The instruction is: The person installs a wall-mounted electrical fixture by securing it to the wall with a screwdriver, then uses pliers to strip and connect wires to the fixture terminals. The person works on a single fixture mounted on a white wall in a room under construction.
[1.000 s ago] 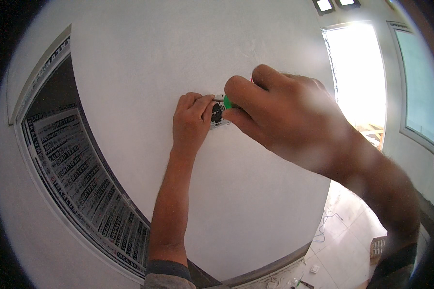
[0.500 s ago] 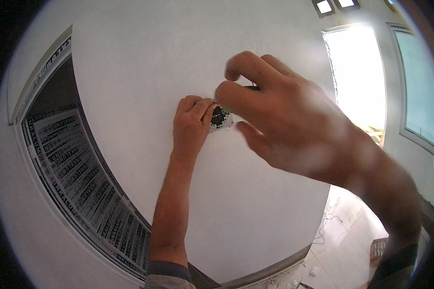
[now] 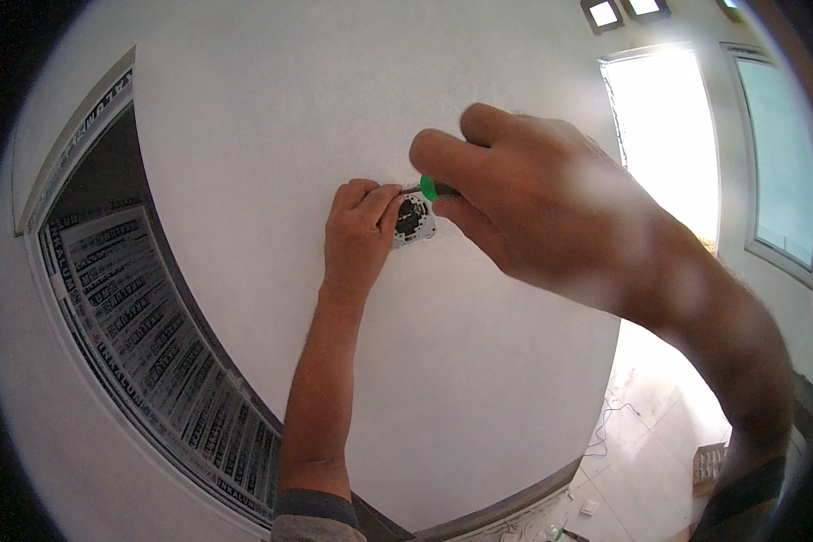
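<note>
A wall socket insert (image 3: 410, 219), dark in the middle with a pale metal frame, sits against the white wall ahead. My left hand (image 3: 359, 226) is closed at its left side, thumb and fingertips pressed on its upper left edge; exactly what they pinch is partly hidden. In my right hand (image 3: 542, 203) is a screwdriver (image 3: 428, 188) with a green and black handle, its fingers closed round the grip. The shaft points left to the top of the socket insert, near my left fingertips, which cover the tip.
At the left is a door or window frame (image 3: 167, 316) with printed protective film. A bright doorway (image 3: 667, 135) and a bluish window (image 3: 781, 163) stand at the right. On the tiled floor below right lie a thin cable (image 3: 616, 420), a perforated brick-like block (image 3: 709, 465) and small scraps.
My right hand's fingers have closed from a spread, loose hold to a grip round the screwdriver, whose green part now shows beside the socket insert. My left hand stays put.
</note>
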A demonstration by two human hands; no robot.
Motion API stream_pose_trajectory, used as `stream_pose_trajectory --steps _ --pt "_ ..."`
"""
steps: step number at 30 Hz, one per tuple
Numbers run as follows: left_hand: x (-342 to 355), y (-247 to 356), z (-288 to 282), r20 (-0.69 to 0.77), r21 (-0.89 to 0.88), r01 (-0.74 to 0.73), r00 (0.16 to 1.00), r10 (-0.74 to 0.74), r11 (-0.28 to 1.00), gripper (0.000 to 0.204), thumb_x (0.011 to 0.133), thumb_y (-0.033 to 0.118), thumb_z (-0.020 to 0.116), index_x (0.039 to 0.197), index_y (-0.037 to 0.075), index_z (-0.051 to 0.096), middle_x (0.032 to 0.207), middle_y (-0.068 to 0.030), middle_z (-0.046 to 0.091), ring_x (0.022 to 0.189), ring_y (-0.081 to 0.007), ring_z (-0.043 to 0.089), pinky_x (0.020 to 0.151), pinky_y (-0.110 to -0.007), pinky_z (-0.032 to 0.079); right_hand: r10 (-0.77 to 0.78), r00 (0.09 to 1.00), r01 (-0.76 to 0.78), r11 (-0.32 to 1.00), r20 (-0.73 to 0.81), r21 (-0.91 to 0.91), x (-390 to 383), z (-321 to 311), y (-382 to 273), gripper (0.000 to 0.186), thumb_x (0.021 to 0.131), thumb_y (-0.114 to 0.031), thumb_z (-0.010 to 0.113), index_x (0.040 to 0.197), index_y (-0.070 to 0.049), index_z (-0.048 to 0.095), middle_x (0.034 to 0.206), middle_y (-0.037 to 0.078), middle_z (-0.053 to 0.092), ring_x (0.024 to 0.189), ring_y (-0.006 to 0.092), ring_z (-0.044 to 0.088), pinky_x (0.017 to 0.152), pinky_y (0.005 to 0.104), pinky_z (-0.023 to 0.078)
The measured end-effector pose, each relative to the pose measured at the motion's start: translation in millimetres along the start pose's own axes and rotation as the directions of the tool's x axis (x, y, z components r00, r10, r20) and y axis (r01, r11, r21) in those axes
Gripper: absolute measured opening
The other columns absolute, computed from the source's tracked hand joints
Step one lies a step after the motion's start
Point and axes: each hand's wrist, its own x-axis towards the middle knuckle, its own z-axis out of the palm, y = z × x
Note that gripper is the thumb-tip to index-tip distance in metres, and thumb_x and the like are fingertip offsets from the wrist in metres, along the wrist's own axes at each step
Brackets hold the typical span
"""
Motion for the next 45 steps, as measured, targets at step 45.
stream_pose_trajectory --steps 45 --pt "-52.3 23.1 4.6 -0.164 0.176 0.353 0.931 -0.326 0.919 0.023 0.092 0.013 0.075 0.115 0.018 0.076 0.111 0.0023 0.063 0.109 -0.0212 0.054 0.094 -0.043 0.032 0.154 0.986 -0.16 0.982 0.063 0.104 -14.8 8.5 8.3 0.034 0.087 0.0 0.079 0.116 -0.008 0.063 0.111 0.013 0.064 0.1 0.0307 0.069 0.078 0.0392 0.062"
